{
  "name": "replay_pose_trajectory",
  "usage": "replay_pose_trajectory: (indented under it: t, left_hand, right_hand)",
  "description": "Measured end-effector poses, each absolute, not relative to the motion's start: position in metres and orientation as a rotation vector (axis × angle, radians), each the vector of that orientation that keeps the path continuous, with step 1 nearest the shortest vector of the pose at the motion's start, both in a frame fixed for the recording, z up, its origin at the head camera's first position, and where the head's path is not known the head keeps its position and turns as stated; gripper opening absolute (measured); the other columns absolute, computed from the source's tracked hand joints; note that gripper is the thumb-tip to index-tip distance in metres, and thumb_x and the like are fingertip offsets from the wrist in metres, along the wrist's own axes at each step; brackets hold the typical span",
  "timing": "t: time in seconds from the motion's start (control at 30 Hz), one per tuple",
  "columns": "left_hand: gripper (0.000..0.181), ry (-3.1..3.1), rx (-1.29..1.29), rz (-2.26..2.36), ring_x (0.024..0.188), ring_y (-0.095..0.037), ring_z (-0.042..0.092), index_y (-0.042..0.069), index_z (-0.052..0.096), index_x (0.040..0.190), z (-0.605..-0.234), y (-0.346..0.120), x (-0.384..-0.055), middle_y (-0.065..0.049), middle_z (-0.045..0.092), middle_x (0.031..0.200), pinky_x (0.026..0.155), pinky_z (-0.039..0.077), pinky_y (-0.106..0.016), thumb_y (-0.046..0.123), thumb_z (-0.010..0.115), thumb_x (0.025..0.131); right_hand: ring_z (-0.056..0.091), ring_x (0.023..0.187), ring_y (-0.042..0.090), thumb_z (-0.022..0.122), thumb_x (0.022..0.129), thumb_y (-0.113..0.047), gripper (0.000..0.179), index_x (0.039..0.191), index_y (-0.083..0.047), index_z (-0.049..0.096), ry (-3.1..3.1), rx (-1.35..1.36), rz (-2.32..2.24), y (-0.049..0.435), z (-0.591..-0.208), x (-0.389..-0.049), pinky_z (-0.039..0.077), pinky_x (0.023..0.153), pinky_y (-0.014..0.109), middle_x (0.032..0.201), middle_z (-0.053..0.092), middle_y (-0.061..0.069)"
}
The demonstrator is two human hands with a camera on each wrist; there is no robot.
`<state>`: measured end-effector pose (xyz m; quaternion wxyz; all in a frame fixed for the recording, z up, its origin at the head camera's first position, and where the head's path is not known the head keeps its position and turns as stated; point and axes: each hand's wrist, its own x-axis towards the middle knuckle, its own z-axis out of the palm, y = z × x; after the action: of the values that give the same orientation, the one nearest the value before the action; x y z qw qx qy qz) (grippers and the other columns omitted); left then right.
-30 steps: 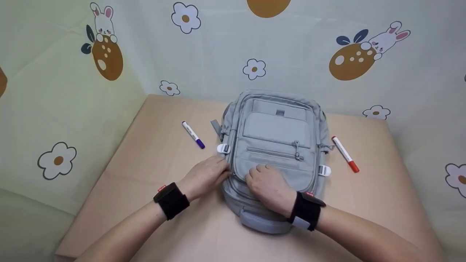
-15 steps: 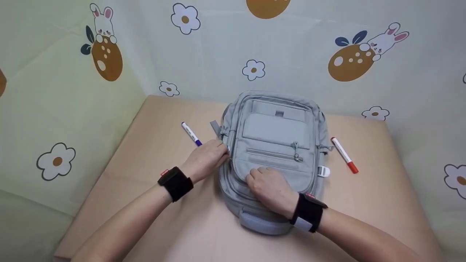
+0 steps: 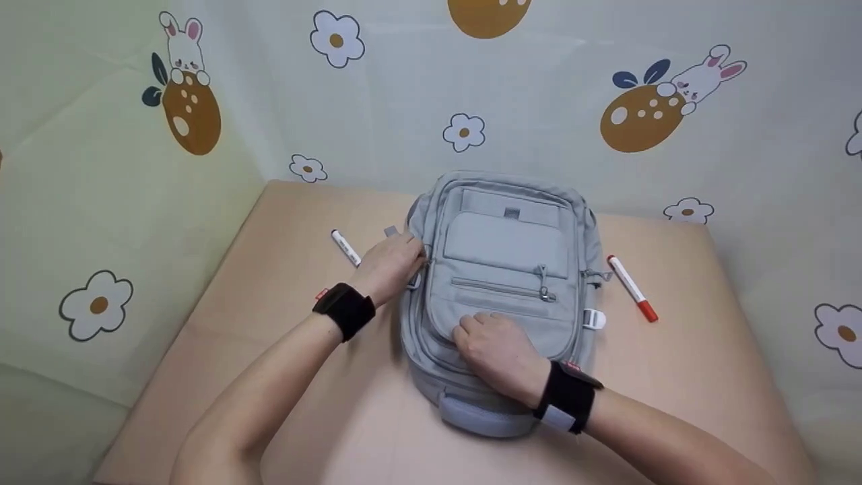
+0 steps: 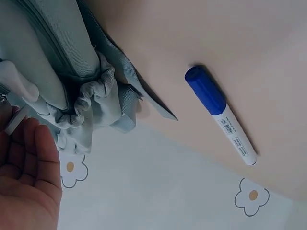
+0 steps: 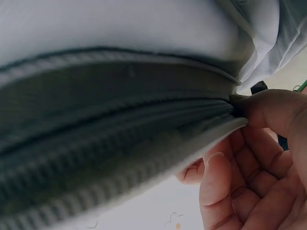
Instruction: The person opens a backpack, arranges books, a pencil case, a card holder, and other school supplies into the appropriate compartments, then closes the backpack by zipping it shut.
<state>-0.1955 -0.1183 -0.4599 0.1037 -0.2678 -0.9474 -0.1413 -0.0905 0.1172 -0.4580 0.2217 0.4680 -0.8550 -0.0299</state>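
A grey backpack (image 3: 505, 242) lies on its back on the table, its top handle (image 3: 485, 415) toward me. My left hand (image 3: 390, 266) is at its left side, by the side zipper. In the left wrist view its fingers (image 4: 45, 143) pinch a small grey zipper pull (image 4: 17, 120). My right hand (image 3: 502, 353) grips the lower front of the bag. The right wrist view shows its thumb and fingers (image 5: 216, 179) holding the fabric edge beside the zipper teeth (image 5: 96, 191), where the zipper stands parted.
Left of the bag lies a white marker (image 4: 235, 139) with a blue-purple cap, which my left hand partly covers in the head view. A red-capped marker (image 3: 632, 287) lies to the right, near a white buckle (image 3: 594, 318). Patterned cloth (image 3: 377, 101) backs the table (image 3: 303, 222).
My left hand has slid away from me along the bag's left side, from below the left buckle to beyond it. The right hand keeps its grip in the same place.
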Motion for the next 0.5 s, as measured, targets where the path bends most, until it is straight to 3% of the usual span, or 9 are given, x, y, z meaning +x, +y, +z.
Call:
replay_pose_trajectory:
  t: [0.3, 0.5]
  left_hand:
    - [0.009, -2.732, -0.804, -0.534, 0.086, -0.027, 0.058, 0.007, 0.063, 0.098, -0.465, -0.122, -0.192, -0.007, 0.059, 0.093, 0.075, 0.051, -0.042, 0.016, 0.065, 0.101]
    - [0.022, -2.690, -0.834, -0.529, 0.101, -0.029, 0.062, 0.004, 0.065, 0.119, -0.465, -0.128, -0.183, -0.011, 0.064, 0.111, 0.088, 0.052, -0.043, 0.015, 0.066, 0.100]
  right_hand:
    - [0.055, 0.071, 0.022, 0.067, 0.089, -0.014, 0.007, 0.085, -0.009, 0.062, -2.407, 1.225, 0.008, 0.134, -0.458, -0.085, 0.047, 0.056, 0.034, 0.082, 0.058, 0.003]
    - [0.058, 0.076, 0.023, 0.067, 0.089, -0.017, 0.007, 0.088, -0.011, 0.064, -2.472, 1.138, 0.077, 0.174, -0.462, -0.077, 0.047, 0.061, 0.036, 0.086, 0.061, 0.002]
